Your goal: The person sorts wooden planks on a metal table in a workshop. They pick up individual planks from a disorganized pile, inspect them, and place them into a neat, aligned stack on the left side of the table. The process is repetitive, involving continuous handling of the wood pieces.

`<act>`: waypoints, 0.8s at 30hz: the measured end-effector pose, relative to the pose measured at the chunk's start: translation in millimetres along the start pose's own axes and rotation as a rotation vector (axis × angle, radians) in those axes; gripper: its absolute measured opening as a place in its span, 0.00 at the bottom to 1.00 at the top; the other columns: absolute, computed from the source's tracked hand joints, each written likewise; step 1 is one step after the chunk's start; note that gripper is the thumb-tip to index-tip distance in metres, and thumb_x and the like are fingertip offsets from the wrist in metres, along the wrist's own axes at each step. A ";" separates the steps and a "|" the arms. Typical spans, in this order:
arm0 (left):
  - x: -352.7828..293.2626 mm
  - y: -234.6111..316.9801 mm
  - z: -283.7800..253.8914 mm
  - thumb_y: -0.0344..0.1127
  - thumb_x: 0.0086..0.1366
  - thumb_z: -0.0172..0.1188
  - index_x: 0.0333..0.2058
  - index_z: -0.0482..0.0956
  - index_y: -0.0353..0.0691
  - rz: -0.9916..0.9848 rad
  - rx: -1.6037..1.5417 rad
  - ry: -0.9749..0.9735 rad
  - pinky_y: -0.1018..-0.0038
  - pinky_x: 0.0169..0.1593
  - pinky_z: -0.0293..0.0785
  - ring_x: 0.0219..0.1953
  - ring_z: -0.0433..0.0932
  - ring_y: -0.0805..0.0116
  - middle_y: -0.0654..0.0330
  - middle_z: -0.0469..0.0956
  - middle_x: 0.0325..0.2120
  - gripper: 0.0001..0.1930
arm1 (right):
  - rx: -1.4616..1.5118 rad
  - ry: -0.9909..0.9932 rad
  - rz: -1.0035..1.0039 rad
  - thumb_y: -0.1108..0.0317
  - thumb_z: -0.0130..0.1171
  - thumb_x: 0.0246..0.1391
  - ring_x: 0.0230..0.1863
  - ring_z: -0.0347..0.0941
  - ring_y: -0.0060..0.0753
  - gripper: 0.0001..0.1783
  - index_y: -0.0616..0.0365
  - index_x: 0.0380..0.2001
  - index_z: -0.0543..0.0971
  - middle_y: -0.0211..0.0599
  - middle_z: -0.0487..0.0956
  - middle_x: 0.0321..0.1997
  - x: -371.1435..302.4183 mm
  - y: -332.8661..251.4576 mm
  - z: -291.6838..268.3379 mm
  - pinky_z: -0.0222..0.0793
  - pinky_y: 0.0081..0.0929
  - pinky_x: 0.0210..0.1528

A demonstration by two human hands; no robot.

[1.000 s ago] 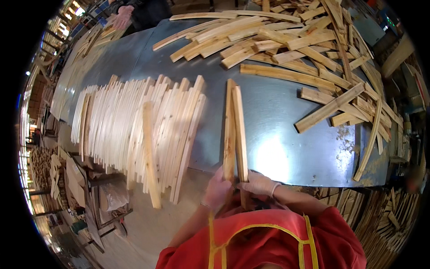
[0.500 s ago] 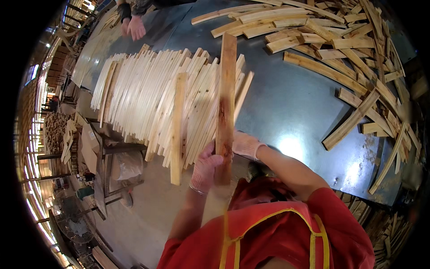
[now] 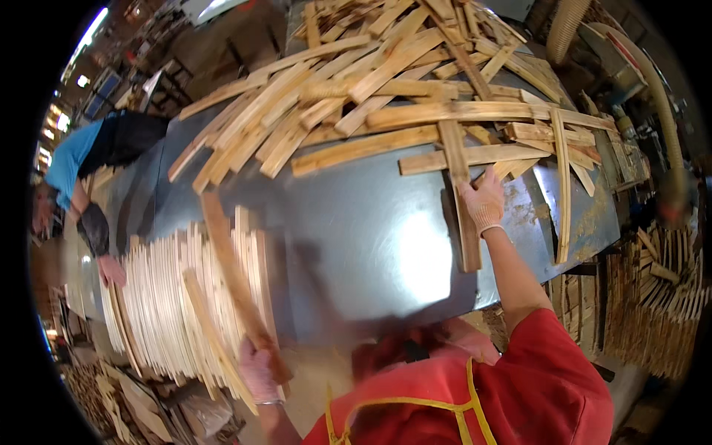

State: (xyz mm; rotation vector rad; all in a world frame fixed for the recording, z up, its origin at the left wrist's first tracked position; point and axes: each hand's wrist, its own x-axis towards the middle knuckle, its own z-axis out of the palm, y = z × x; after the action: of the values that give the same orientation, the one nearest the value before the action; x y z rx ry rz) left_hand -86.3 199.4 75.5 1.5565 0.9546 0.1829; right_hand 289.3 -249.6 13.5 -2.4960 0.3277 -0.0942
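Table [image 3: 334,230]: smooth grey metal, bearing a jumbled wood pile [image 3: 393,67], some pieces bowed, and a row of pale, straight slats [image 3: 159,297]. Left hand [image 3: 257,371]: gloved, gripping a brown plank [image 3: 239,285] slanted over the slats. Right hand [image 3: 486,200]: gloved, touching a flat board [image 3: 466,237] at the pile's near edge; closure cannot be told.
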 end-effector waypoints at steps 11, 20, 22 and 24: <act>111.2 198.2 291.0 0.42 0.73 0.62 0.71 0.69 0.33 0.566 -0.195 -0.349 0.59 0.76 0.59 0.72 0.68 0.54 0.50 0.74 0.67 0.33 | 0.542 -0.434 0.242 0.55 0.73 0.51 0.60 0.82 0.57 0.55 0.64 0.78 0.61 0.63 0.84 0.59 -65.7 9.5 15.5 0.75 0.40 0.64; 123.6 128.7 366.6 0.43 0.60 0.73 0.71 0.68 0.45 1.268 1.387 0.080 0.49 0.69 0.68 0.57 0.78 0.45 0.49 0.79 0.51 0.41 | 0.536 -0.673 0.102 0.52 0.73 0.54 0.63 0.80 0.56 0.56 0.60 0.80 0.60 0.61 0.81 0.63 -124.6 55.4 12.6 0.73 0.39 0.66; 148.0 114.1 353.0 0.41 0.61 0.72 0.71 0.68 0.47 1.077 1.495 -0.066 0.50 0.65 0.73 0.55 0.80 0.46 0.51 0.80 0.50 0.39 | 0.479 -0.787 0.098 0.52 0.74 0.54 0.63 0.79 0.56 0.55 0.58 0.80 0.60 0.60 0.80 0.63 -130.7 59.6 4.5 0.72 0.40 0.66; 136.6 118.7 344.9 0.43 0.65 0.65 0.67 0.71 0.47 0.711 1.442 -0.292 0.49 0.61 0.77 0.53 0.83 0.47 0.53 0.81 0.54 0.32 | 0.413 -0.775 0.165 0.53 0.75 0.52 0.62 0.80 0.55 0.54 0.57 0.78 0.63 0.57 0.82 0.62 -128.2 56.0 -2.7 0.73 0.39 0.66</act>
State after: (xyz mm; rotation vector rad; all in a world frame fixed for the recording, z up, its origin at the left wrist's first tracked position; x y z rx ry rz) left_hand 266.5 38.3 40.7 3.0984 0.1277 -0.3316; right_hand 153.1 -262.2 -16.0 -1.9059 0.1561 0.7715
